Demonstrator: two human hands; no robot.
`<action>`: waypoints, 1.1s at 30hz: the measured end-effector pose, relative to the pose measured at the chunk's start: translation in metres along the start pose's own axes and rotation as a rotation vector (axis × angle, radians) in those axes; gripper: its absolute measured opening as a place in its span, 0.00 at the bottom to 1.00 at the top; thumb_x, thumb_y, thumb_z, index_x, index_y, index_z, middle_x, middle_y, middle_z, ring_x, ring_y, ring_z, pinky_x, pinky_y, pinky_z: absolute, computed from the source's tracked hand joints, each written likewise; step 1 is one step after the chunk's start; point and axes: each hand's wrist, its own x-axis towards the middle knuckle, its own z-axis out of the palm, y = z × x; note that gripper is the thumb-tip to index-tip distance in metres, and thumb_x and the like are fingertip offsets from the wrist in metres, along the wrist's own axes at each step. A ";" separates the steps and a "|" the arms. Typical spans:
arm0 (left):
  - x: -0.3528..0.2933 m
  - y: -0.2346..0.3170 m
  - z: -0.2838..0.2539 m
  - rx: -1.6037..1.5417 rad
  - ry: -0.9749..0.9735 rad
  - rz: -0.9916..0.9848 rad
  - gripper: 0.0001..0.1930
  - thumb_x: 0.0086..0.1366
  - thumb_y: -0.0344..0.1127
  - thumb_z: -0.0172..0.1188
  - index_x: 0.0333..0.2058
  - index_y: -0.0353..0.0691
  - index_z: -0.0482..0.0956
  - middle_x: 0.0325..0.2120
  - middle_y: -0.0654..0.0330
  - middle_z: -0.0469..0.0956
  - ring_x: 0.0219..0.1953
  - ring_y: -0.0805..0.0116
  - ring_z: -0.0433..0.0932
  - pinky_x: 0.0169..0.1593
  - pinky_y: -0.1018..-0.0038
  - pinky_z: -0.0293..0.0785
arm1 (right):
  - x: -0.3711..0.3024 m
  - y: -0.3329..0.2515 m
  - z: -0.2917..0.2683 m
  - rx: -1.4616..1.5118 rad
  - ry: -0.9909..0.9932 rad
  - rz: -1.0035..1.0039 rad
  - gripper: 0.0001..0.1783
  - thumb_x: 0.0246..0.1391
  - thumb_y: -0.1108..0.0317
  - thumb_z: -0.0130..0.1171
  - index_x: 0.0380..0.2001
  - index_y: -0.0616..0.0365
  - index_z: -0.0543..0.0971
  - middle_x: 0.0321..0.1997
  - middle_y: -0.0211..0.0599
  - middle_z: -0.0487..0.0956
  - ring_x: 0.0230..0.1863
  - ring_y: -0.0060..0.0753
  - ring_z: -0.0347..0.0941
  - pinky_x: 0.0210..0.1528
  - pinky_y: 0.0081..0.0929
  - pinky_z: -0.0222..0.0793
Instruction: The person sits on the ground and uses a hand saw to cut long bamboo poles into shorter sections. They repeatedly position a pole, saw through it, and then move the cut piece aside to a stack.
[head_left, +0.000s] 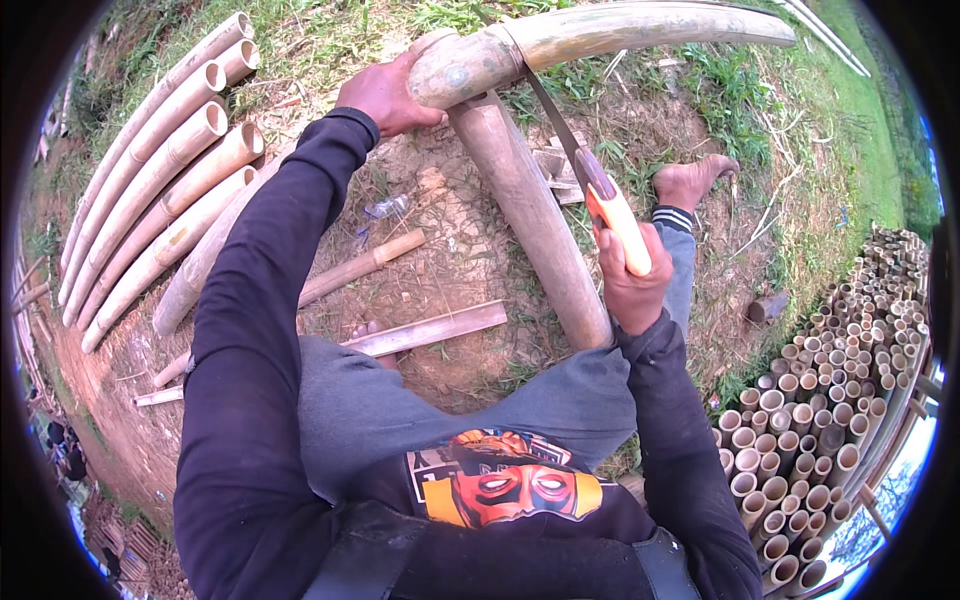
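A thick bamboo pole (650, 30) lies crosswise at the far side, resting over the top end of a bamboo support piece (525, 215) that slants toward my right knee. My left hand (392, 97) is closed on the pole near its left end. In my right hand (637, 275) is a handsaw (622, 228), gripped by its orange handle. Its narrow dark blade runs up and left to the pole and meets it a little right of my left hand. The fingers of my left hand are partly hidden by the pole.
Several cut bamboo lengths (165, 175) lie side by side at the left. A split bamboo strip (440, 328) and a thinner bamboo piece (365, 265) lie before me. At the right stands a large stack of bamboo tubes (800, 410). My bare foot (690, 182) rests beyond the saw.
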 end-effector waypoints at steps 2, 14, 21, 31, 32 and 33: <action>-0.002 0.003 -0.003 -0.001 -0.007 -0.031 0.57 0.47 0.64 0.76 0.73 0.42 0.68 0.54 0.45 0.85 0.54 0.48 0.86 0.61 0.58 0.82 | 0.069 0.018 0.053 0.163 -0.026 0.028 0.11 0.64 0.65 0.73 0.39 0.62 0.84 0.25 0.35 0.82 0.26 0.18 0.77 0.29 0.27 0.73; 0.005 -0.006 0.002 -0.002 -0.023 0.003 0.58 0.48 0.63 0.78 0.73 0.36 0.67 0.55 0.41 0.84 0.56 0.47 0.85 0.63 0.60 0.80 | -0.044 -0.023 -0.039 -0.084 -0.016 -0.013 0.09 0.60 0.74 0.70 0.41 0.66 0.83 0.26 0.36 0.83 0.26 0.27 0.82 0.30 0.28 0.75; -0.006 0.006 -0.007 -0.034 -0.014 -0.018 0.58 0.47 0.62 0.78 0.73 0.36 0.68 0.55 0.41 0.84 0.55 0.47 0.85 0.63 0.60 0.80 | 0.116 0.006 0.071 0.009 -0.079 0.069 0.15 0.65 0.59 0.71 0.39 0.62 0.83 0.28 0.48 0.86 0.27 0.44 0.85 0.32 0.35 0.77; 0.004 -0.002 0.001 0.033 -0.014 -0.005 0.59 0.48 0.65 0.77 0.73 0.35 0.66 0.57 0.40 0.83 0.57 0.47 0.85 0.63 0.59 0.80 | -0.014 -0.004 -0.004 0.035 0.064 0.015 0.09 0.62 0.72 0.72 0.41 0.65 0.84 0.28 0.33 0.84 0.28 0.19 0.79 0.32 0.26 0.75; 0.004 -0.001 0.001 0.029 -0.021 -0.013 0.59 0.49 0.64 0.77 0.73 0.35 0.66 0.57 0.40 0.83 0.57 0.47 0.85 0.63 0.59 0.80 | 0.023 0.004 0.019 0.042 0.035 0.120 0.10 0.61 0.69 0.74 0.38 0.63 0.83 0.26 0.33 0.83 0.27 0.19 0.79 0.31 0.25 0.74; 0.003 0.000 0.000 0.030 -0.023 -0.018 0.59 0.49 0.64 0.77 0.73 0.35 0.66 0.57 0.40 0.83 0.57 0.47 0.85 0.63 0.59 0.80 | 0.061 0.011 0.043 0.058 -0.016 0.175 0.12 0.63 0.64 0.74 0.38 0.62 0.83 0.25 0.36 0.83 0.27 0.19 0.79 0.31 0.27 0.74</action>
